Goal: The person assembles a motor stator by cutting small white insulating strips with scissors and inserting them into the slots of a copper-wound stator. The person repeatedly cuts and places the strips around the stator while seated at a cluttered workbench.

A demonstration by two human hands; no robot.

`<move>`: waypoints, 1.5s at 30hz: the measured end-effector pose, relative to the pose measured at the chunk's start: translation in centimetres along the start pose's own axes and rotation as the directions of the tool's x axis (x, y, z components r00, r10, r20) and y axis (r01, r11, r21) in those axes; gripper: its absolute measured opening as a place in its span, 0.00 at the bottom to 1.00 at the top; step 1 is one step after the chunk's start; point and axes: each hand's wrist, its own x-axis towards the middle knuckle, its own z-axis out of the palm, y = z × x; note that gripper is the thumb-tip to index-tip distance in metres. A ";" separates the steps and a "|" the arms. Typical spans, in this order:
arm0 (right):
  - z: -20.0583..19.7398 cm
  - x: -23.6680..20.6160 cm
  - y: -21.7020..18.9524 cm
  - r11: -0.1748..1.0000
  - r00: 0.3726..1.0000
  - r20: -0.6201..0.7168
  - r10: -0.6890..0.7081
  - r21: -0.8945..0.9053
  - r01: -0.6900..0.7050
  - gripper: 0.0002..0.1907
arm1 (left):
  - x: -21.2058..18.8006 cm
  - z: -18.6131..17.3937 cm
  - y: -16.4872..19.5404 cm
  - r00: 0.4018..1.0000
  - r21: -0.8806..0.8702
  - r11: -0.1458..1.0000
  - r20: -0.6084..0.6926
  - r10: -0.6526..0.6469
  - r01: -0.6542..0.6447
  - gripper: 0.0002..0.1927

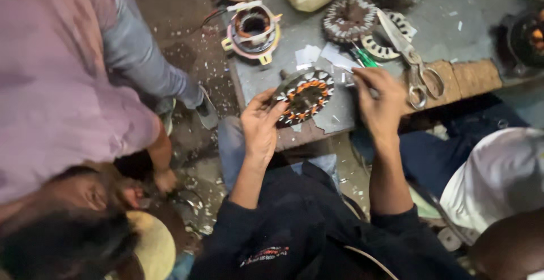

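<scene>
My left hand (259,126) grips the near edge of a round motor stator (306,94) with orange copper windings and white slot liners, tilted up on the grey bench (283,70). My right hand (381,101) is closed around a thin tool; its tip is blurred, just right of the stator. Both forearms come from dark sleeves at the bottom.
Large scissors (413,65) lie on a wooden block (470,79) to the right. Other stators (349,20) and a wound motor part (253,31) sit further back, with a green-handled tool (365,59). One person crouches at left (62,99), another at right (498,178).
</scene>
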 end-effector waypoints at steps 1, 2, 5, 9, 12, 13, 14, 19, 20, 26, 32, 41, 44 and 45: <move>0.1 0.0 0.3 0.996 0.999 0.019 -0.043 -0.072 0.044 0.09 | 0.0 0.0 -0.2 0.999 -0.016 0.999 0.014 0.035 -0.035 0.18; 0.2 0.0 0.5 0.986 0.995 0.045 -0.086 -0.140 0.091 0.09 | 0.0 0.2 -0.4 0.999 -0.009 0.999 0.014 0.038 -0.038 0.18; 1.0 0.3 0.8 0.990 0.984 0.130 -0.118 -0.067 0.128 0.15 | 0.0 0.6 -0.9 0.997 0.024 0.997 -0.018 0.071 -0.071 0.17; 1.9 1.2 0.7 0.963 0.958 0.229 -0.173 -0.167 0.214 0.26 | -0.2 1.3 -1.4 0.990 0.043 0.993 -0.082 0.111 -0.108 0.14; 2.2 2.0 0.5 0.927 0.937 0.282 -0.207 -0.250 0.280 0.35 | -0.3 1.6 -1.4 0.987 0.042 0.992 -0.106 0.121 -0.117 0.13; 2.3 2.2 0.5 0.915 0.927 0.303 -0.221 -0.264 0.304 0.37 | -0.3 1.6 -1.4 0.985 0.045 0.992 -0.115 0.125 -0.121 0.13; 2.4 2.4 0.5 0.903 0.917 0.324 -0.235 -0.277 0.329 0.38 | -0.3 1.7 -1.4 0.986 0.044 0.991 -0.106 0.128 -0.124 0.13; 2.5 3.1 0.9 0.901 0.903 0.364 -0.228 -0.271 0.337 0.33 | -0.3 2.0 -1.4 0.983 0.049 0.987 -0.092 0.159 -0.155 0.14; 2.4 3.0 1.0 0.907 0.901 0.373 -0.221 -0.262 0.331 0.32 | -0.3 2.0 -1.4 0.984 0.053 0.988 -0.090 0.152 -0.148 0.13; 0.5 1.4 1.8 0.921 0.927 0.292 -0.234 -0.239 0.307 0.22 | -0.4 2.1 -1.2 0.986 0.052 0.988 -0.069 0.150 -0.147 0.13; -1.7 -0.9 2.9 0.984 0.980 0.097 -0.175 -0.013 0.177 0.20 | -0.1 2.3 -1.7 0.981 0.135 0.977 -0.087 0.174 -0.162 0.13; -1.6 -5.7 3.5 0.623 0.992 0.000 0.125 0.779 -0.079 0.10 | -1.2 6.6 1.7 0.917 0.603 0.744 -0.051 0.396 -0.287 0.19; -1.0 -7.5 3.5 0.574 0.994 0.093 0.050 0.812 -0.105 0.11 | -3.5 8.7 3.0 0.681 0.816 0.103 0.398 0.614 -0.569 0.23; -0.7 -8.2 3.4 0.562 0.992 0.112 0.061 0.817 -0.127 0.12 | -4.1 9.2 3.3 0.664 0.774 0.052 0.503 0.553 -0.631 0.23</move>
